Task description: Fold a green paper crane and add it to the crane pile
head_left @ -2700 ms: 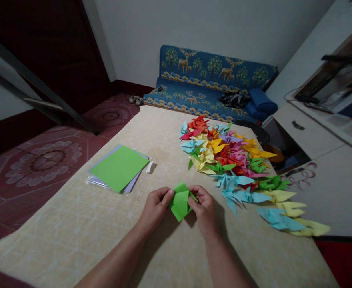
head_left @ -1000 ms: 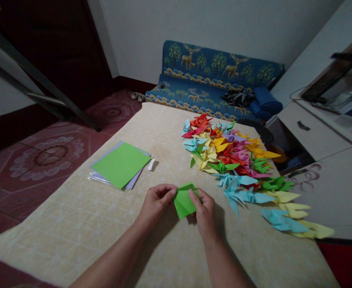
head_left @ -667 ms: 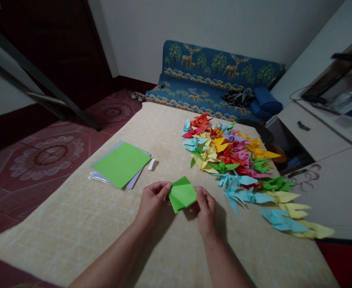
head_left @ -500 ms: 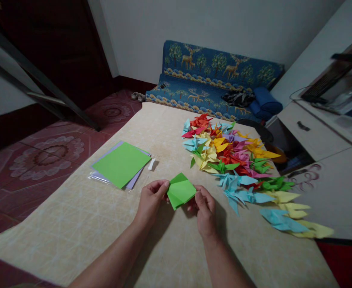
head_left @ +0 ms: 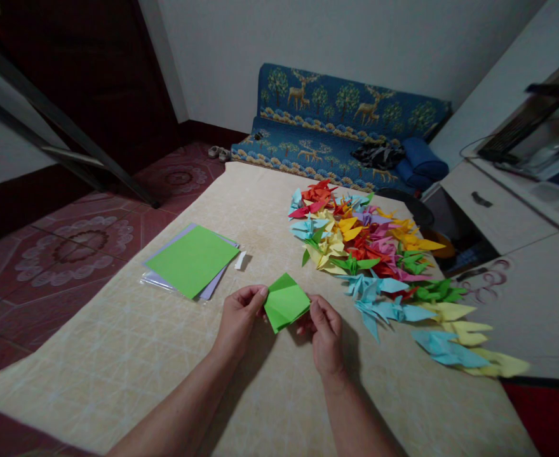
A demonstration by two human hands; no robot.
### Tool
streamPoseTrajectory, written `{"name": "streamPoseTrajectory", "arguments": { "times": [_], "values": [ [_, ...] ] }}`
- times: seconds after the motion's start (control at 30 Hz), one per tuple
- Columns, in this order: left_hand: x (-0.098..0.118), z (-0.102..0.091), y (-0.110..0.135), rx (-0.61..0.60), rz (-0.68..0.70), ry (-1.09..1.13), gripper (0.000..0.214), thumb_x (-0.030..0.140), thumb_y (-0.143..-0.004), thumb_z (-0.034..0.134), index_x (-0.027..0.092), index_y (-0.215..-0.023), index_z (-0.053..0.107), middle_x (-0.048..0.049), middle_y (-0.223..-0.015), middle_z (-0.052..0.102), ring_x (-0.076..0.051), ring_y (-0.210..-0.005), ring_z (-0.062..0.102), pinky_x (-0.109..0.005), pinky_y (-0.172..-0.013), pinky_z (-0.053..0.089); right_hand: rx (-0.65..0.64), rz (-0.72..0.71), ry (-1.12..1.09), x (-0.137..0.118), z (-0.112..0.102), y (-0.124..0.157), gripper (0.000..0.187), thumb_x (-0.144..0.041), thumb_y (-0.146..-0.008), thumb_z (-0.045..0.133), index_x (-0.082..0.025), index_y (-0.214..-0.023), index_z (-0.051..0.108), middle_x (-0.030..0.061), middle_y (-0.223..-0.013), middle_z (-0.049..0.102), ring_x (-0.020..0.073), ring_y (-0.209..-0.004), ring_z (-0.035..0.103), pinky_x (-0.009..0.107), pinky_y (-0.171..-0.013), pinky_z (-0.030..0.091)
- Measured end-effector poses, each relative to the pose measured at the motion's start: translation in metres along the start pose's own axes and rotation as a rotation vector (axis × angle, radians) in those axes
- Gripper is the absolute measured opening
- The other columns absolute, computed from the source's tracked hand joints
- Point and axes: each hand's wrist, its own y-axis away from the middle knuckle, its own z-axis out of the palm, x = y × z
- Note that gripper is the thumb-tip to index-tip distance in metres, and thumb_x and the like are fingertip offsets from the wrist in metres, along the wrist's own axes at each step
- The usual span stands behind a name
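Note:
A small green square of folded origami paper [head_left: 286,302] is held above the table, one corner towards me and creases across its top layer. My left hand [head_left: 241,311] pinches its left corner between thumb and fingers. At the opposite corner, my right hand [head_left: 325,327] grips the paper with the thumb on top and fingertips partly hidden beneath. To the left lies a stack of origami sheets [head_left: 194,260], green on top with purple and a clear wrapper under it. Many folded paper cranes [head_left: 356,244] in several colours cover the right part of the table.
The table [head_left: 131,355] has a pale patterned cloth. A white scrap [head_left: 241,260] lies beside the sheet stack. Behind the table stands a blue sofa [head_left: 327,139] with a deer pattern. A white cabinet [head_left: 537,298] borders the right side, and a metal ladder-like frame [head_left: 89,136] stands left.
Almost nothing differs. The green folded paper has shifted very slightly left in my fingers, and both hands keep their hold.

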Motion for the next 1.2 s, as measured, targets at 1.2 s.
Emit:
{"name": "streamPoseTrajectory", "arguments": {
  "times": [1.2],
  "values": [
    [0.0058,0.0014,0.0034,0.016,0.024,-0.051,0.022,0.032,-0.065,0.078,0.012,-0.068,0.070,-0.0008,-0.058,0.062,-0.009,-0.052,0.050,-0.020,-0.051,0.039,-0.072,0.135,-0.109,-0.0038,-0.0085,-0.0045,0.021,-0.037,-0.075,0.063,-0.018,-0.069,0.060,-0.0042,-0.053,0.045,0.0100,-0.047,0.039,0.020,-0.042,0.030]
  ]
}}
